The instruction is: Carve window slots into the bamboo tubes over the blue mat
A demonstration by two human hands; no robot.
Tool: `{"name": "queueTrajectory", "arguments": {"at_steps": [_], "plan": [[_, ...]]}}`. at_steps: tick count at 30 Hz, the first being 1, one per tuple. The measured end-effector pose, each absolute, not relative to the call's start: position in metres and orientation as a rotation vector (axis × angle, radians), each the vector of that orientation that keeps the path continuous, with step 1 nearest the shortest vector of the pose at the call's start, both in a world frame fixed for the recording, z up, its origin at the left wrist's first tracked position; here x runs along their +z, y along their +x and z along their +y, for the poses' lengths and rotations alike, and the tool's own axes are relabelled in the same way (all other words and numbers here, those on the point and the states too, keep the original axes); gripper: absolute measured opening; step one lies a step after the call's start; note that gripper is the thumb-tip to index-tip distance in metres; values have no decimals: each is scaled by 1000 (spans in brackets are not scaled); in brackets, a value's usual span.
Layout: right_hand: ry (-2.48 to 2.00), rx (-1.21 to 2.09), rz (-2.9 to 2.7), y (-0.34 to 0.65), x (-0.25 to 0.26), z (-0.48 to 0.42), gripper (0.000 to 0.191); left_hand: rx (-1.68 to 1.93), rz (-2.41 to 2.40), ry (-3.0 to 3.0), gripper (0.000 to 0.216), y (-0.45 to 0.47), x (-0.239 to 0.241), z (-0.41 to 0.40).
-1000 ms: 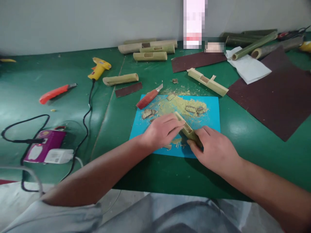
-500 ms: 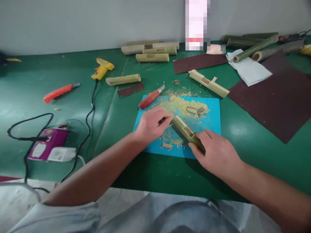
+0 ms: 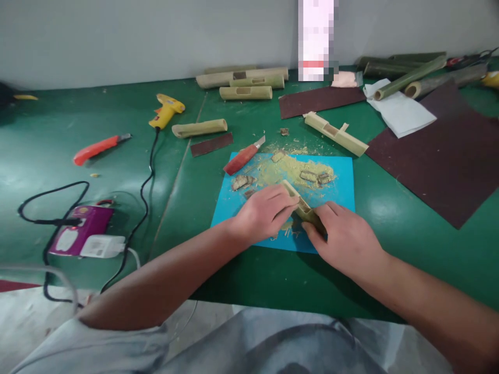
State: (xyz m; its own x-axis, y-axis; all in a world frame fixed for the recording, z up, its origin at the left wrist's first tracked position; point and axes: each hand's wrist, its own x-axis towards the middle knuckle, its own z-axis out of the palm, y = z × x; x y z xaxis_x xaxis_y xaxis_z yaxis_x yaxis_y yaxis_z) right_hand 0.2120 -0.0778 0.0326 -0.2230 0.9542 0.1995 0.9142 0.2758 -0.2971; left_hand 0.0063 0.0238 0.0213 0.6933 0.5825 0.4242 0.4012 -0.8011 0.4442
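Note:
A short bamboo tube (image 3: 289, 188) with a rectangular slot cut in its upper side lies slantwise over the blue sheet (image 3: 226, 208). My right hand (image 3: 345, 236) is wrapped round its near end. At the slot, my left hand (image 3: 268, 210) is closed, fingertips pinched against the tube; whatever they may hold is hidden. Pale bamboo dust (image 3: 286, 167) and several bark-like chips cover part of the sheet. A red-handled knife (image 3: 242, 158) rests at the sheet's upper left corner, its blade pointing away.
Another slotted bamboo piece (image 3: 335, 135) lies behind the sheet, near dark sandpaper (image 3: 440, 166). More bamboo tubes (image 3: 245, 92) stand along the wall. On the left are a yellow glue gun (image 3: 166, 111), an orange utility knife (image 3: 97, 149) and a purple power box (image 3: 88, 228) with cords.
My left hand has moved right and slightly nearer, from the tube's far end to its slot, uncovering chips on the sheet. My right hand keeps its grip on the tube.

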Motion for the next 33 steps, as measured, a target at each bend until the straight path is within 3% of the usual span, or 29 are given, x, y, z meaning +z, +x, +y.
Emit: {"name": "queueTrajectory", "arguments": {"at_steps": [26,33], "plan": [[-1749,230,-2206,213,32,-77,21,841,831,2539,12,0,23,25],[-1754,252,-2213,214,34,-76,21,824,826,2510,17,-4,26,26]]}}
